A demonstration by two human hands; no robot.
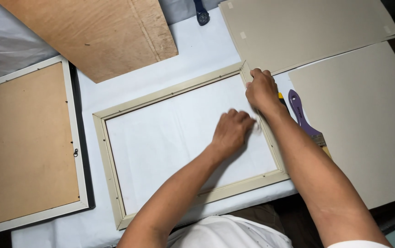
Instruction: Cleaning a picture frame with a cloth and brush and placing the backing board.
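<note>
So there's a cream-coloured empty picture frame (110, 172) lying face down in the middle of the table (197, 46), which is covered in white paper, and you can see that paper straight through the opening. The right hand (261, 89) is curled over the frame's top right corner, fingers bent and pressing down on the rail there; it isn't gripping anything loose as far as I can see. The left hand (232, 131) sits inside the opening near the right rail, fingers bunched into a loose fist against the paper. Something small might be pinched in it, but honestly I can't tell.

Just right of the frame, tucked beside the right forearm, is a paintbrush with a purple handle (298, 110). Grey card sheets (362, 110) lie further right and at the top right. A plywood board (101, 32) rests at the top left, and a second frame with a brown backing board (30, 142) lies well off to the left. A dark wristwatch (202, 16) sits at the top edge.
</note>
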